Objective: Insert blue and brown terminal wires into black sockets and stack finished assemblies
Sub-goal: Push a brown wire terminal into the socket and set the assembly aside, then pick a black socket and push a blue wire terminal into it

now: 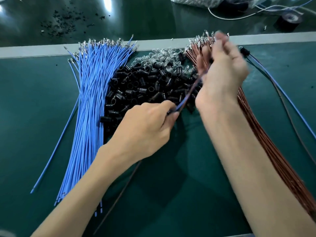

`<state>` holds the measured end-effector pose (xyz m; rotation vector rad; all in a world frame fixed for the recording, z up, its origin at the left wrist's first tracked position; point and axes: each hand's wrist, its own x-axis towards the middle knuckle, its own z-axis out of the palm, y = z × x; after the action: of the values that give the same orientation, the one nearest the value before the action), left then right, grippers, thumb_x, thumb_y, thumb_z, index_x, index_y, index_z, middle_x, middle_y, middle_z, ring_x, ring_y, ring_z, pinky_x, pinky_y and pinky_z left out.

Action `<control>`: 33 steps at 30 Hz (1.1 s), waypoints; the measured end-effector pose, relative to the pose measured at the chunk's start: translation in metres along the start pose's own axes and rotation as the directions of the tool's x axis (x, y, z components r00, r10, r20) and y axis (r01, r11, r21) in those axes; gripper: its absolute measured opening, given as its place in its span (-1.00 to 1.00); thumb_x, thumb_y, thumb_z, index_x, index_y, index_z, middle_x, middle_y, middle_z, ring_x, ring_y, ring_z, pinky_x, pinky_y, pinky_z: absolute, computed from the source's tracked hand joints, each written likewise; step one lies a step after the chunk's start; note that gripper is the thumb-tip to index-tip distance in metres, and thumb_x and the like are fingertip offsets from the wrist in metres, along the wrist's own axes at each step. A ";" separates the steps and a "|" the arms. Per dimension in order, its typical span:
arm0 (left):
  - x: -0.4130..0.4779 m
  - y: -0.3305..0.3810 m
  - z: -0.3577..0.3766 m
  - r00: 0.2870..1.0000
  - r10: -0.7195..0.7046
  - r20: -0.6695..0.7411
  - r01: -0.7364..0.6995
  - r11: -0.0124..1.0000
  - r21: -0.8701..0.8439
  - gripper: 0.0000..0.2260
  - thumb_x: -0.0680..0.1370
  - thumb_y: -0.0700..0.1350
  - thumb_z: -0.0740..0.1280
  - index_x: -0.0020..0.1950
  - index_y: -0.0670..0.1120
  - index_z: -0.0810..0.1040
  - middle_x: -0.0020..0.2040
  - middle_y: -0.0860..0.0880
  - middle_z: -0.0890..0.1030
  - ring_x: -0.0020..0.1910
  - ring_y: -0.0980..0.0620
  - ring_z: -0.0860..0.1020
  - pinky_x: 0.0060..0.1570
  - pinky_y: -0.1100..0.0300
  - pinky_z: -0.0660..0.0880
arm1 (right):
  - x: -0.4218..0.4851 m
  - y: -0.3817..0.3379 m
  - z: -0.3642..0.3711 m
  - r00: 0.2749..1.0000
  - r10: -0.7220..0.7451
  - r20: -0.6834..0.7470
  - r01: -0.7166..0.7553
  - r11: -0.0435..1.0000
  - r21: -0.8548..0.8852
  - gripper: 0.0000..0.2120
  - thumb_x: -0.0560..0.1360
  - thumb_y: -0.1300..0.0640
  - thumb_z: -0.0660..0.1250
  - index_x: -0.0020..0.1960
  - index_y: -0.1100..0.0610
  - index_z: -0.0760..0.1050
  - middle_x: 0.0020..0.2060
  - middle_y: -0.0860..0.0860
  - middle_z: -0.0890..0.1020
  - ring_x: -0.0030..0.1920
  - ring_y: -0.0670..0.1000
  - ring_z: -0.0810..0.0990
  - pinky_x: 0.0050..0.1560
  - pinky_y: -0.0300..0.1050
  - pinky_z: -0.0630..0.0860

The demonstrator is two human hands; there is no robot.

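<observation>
A thick bundle of blue terminal wires (90,93) lies on the left of the green mat. A pile of black sockets (147,86) sits in the middle, with the brown terminal wires (277,161) fanned out on the right. My left hand (147,129) pinches a black socket (170,111) at its fingertips. A blue and a brown wire (188,95) run from it up toward my right hand (224,74). My right hand is blurred above the brown wire tips, fingers curled; what they hold is unclear. One finished assembly (244,51) lies at the right.
Clear small bulbs (160,55) lie behind the sockets. A grey strip (153,44) crosses the table. Beyond it are black debris (65,21), a roll of black tape (289,21), a plastic bag (205,1) and white wire. A loose brown wire (119,195) lies near me.
</observation>
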<state>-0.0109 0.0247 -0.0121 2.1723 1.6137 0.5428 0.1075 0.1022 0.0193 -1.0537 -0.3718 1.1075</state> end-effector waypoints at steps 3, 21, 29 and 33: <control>-0.002 0.006 0.002 0.980 0.107 0.168 -0.074 0.979 -0.192 -0.74 0.60 -0.07 0.23 0.28 -0.03 0.49 -0.26 0.15 0.60 -0.17 0.07 0.58 -0.08 0.10 0.51 | 0.027 -0.014 0.012 0.957 -0.280 0.077 0.289 0.895 -0.341 -0.81 0.59 0.29 0.25 0.14 0.20 0.59 0.01 0.07 0.65 -0.30 -0.10 0.61 -0.33 -0.28 0.51; -0.008 0.006 0.015 0.936 0.218 0.276 -0.135 0.947 -0.291 -0.73 0.62 -0.03 0.23 0.30 -0.03 0.49 -0.14 0.11 0.59 -0.27 0.26 0.42 -0.18 0.32 0.36 | 0.131 -0.032 -0.026 0.833 -0.137 0.537 0.473 -0.328 -0.818 -0.61 0.48 0.44 0.24 0.25 0.19 0.57 0.21 0.30 0.54 0.17 0.30 0.52 0.26 0.01 0.45; -0.008 0.013 0.011 0.967 0.152 0.206 -0.133 0.986 -0.099 -0.72 0.62 0.06 0.19 0.29 0.04 0.48 -0.09 0.20 0.56 -0.11 0.11 0.51 -0.05 0.10 0.50 | 0.137 -0.025 -0.044 0.887 -0.273 0.372 0.341 -0.154 -0.927 -0.63 0.52 0.25 0.29 0.33 0.15 0.48 0.32 0.24 0.41 0.30 0.23 0.40 0.34 -0.11 0.28; -0.001 0.030 0.029 0.999 -0.025 -0.037 0.014 0.966 -0.258 -0.83 0.59 0.05 0.25 0.01 0.02 0.59 -0.42 0.15 0.49 -0.37 0.12 0.47 -0.23 0.12 0.50 | 0.112 -0.031 -0.020 0.858 -0.148 0.492 0.484 -0.090 -0.871 -0.77 0.48 0.11 0.38 0.12 0.09 0.63 0.07 0.12 0.66 0.10 0.09 0.61 0.21 -0.11 0.48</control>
<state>0.0281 0.0137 -0.0210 1.9631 1.4898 0.7500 0.1884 0.1877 0.0086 -1.9439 -1.8023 0.2818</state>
